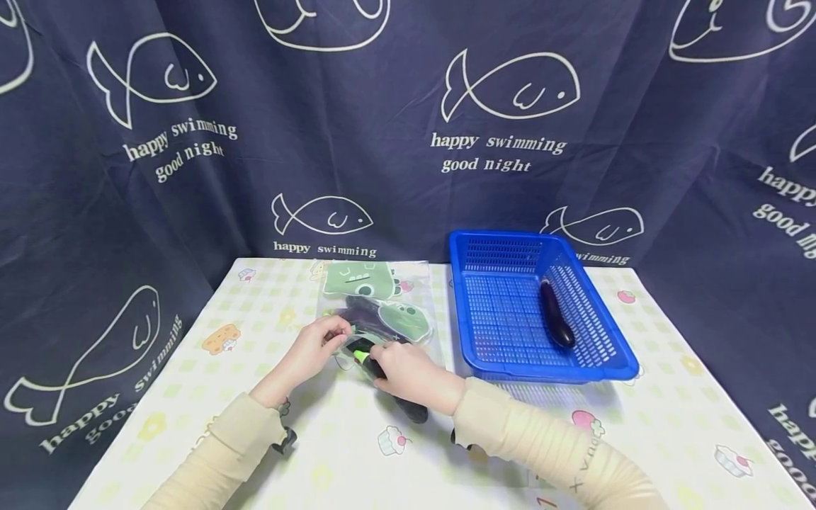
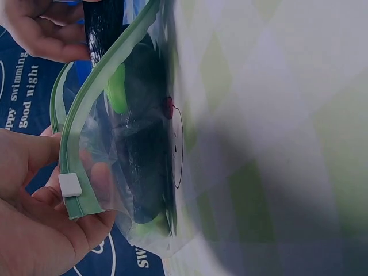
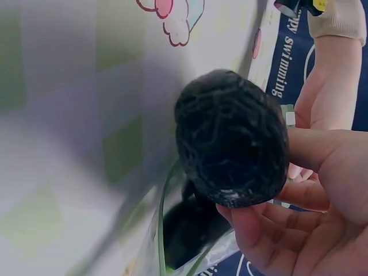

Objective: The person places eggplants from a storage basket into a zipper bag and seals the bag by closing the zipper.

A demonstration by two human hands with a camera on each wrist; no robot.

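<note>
A clear zip bag (image 1: 417, 273) with green cartoon prints lies on the table, several dark long vegetables (image 2: 142, 172) inside it. My left hand (image 1: 311, 348) pinches the bag's green zip edge (image 2: 69, 144) near the white slider (image 2: 70, 185), and the mouth gapes. With fingers and thumb my right hand (image 1: 408, 370) grips a dark, wrinkled long vegetable (image 3: 230, 138) at the opening. Its bright green tip (image 2: 117, 89) points into the bag; the thick blunt end (image 1: 416, 411) sticks out toward me. The fingers partly hide its middle in the head view.
Right of the bag stands a blue plastic basket (image 1: 535, 372) with one purple eggplant (image 1: 556, 315) along its right side. A dark blue curtain (image 1: 395, 142) with fish prints hangs behind the table. The patterned tablecloth (image 1: 357, 453) spreads in front of the bag.
</note>
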